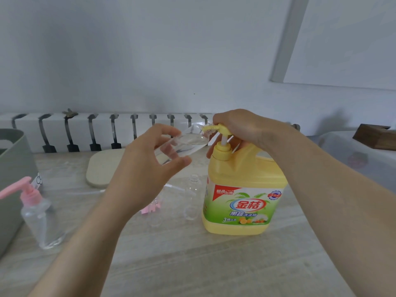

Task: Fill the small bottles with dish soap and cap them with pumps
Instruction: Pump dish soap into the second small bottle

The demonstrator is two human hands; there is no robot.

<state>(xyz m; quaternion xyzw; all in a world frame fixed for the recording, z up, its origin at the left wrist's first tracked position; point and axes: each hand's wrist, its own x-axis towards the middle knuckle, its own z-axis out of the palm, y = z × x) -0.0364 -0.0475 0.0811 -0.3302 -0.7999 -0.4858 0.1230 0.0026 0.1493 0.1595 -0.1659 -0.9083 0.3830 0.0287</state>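
Clear plastic bottle (189, 142) lies tilted, mouth at yellow pump (224, 130) nozzle.

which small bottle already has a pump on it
The far-left bottle, topped with a pink pump. The open-necked bottle by the yellow jug and the tilted bottle in the left hand have none.

A pale wood-grain table (192, 264) carries a yellow dish soap jug (242, 202). Just left of the jug stands an uncapped small bottle (192, 198), and farther left lies a pink pump (150, 207). Behind and left of the jug lies a beige mat (100, 168). Far left of the jug stand a capped bottle (40, 219) and a grey-green bin (12, 168).
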